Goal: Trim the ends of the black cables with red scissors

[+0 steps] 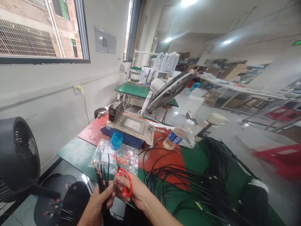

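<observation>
Head view: cables (101,171) upright, scissors (120,171) tips up-left

Scissors (121,172): glossy red plastic handles; blade finish too small to tell.
Cables (101,177): smooth black sheathing with a dull sheen.
Bag (117,158): clear, crinkled, glossy plastic film.
Cup (116,140): smooth blue plastic.
Fixture plate (133,125): bare grey metal, matt.
Bottle (175,138): clear plastic with a printed label.
Surface (75,152): green and red matting, matt.
Fan (16,157): black matt plastic.
</observation>
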### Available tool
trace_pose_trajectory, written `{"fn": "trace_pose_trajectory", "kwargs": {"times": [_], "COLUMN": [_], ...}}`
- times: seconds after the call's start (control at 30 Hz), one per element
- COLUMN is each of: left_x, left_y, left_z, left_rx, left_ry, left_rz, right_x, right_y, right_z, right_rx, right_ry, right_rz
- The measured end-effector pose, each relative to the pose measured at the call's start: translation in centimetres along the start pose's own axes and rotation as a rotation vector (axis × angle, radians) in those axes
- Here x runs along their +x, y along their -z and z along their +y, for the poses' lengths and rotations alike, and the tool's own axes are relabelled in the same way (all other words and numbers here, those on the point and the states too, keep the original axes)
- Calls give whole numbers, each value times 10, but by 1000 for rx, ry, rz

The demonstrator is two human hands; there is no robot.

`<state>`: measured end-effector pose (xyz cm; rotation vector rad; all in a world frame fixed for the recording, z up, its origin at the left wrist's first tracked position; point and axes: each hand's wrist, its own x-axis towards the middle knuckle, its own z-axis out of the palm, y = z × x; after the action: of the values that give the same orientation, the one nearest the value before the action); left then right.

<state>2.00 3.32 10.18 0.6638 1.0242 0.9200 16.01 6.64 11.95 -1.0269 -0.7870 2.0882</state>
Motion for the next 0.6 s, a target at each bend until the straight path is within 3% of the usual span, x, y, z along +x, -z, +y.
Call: {"fn": "trace_pose_trajectory", "kwargs": {"times": [0.3,0.6], "left_x": [6,5], "left_y": [15,16], "left_z": [3,2], "left_rx": [-84,-2], "left_ry": [-45,-74], "left_rz": [-66,-62], "right_x": [11,14], "right_y": [-8,-10], "right_z": [1,-3], "right_rx": [120,-5], "right_ry": [-83,-52], "right_rz": [-66,-56]}}
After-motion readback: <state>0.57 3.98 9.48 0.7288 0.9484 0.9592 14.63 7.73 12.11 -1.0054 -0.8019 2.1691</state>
